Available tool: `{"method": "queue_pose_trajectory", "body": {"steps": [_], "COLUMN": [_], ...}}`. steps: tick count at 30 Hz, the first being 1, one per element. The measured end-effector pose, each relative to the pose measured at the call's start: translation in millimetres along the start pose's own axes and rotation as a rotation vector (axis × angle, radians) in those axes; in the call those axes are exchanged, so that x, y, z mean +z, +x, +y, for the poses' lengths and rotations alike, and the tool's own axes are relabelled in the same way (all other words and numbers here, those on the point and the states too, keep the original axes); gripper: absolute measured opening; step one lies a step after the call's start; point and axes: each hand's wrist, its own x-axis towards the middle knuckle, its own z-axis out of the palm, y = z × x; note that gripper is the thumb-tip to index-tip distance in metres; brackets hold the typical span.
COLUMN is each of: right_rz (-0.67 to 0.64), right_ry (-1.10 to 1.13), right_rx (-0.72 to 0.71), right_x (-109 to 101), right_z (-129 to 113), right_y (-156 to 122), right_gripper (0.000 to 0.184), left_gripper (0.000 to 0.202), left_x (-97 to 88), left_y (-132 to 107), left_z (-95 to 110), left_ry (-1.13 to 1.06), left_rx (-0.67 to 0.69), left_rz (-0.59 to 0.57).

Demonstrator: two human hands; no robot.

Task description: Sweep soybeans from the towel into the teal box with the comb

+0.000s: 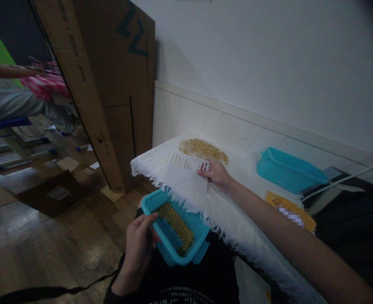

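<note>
My left hand [139,240] grips the near left rim of a turquoise plastic tub [201,247], thumb over the edge. Small yellowish beans [177,223] lie along the bottom of the tub, which is tucked just under the fringed edge of a white cloth [156,158]. Above the cloth, my right hand [220,175] pinches the right end of a flat white plastic piece [189,179] with a row of slots along its far side. Just beyond that piece, a spread-out heap of similar beans [204,148] rests on the cloth.
A second turquoise container [287,171] sits on the tabletop to the right, near an orange packet [290,211] and a pale cable [344,179]. A tall cardboard box [110,84] stands at the left. Behind it, another person's arm [9,70] shows. Flattened cardboard [52,194] lies on the floor.
</note>
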Motion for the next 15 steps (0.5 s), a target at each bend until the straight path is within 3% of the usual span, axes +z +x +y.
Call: {"method": "queue_pose_trajectory", "body": {"steps": [8, 13, 15], "right_rz": [-0.042, -0.003, 0.038], "right_ry": [-0.001, -0.047, -0.141], "right_rx": [-0.062, -0.096, -0.178], "right_x": [5, 14, 18], "right_z": [-2, -4, -8], "right_y": [44, 69, 75], "right_gripper": [0.054, 0.04, 0.035], "left_gripper": [0.037, 0.039, 0.039], "left_x": [-0.8, 0.2, 0.3], "left_y": [1, 0, 0], "left_z": [-1, 1, 1], "left_ry": [-0.009, -0.01, -0.01], "left_rx": [-0.015, -0.043, -0.044], "left_rz": [0.003, 0.006, 0.008]}}
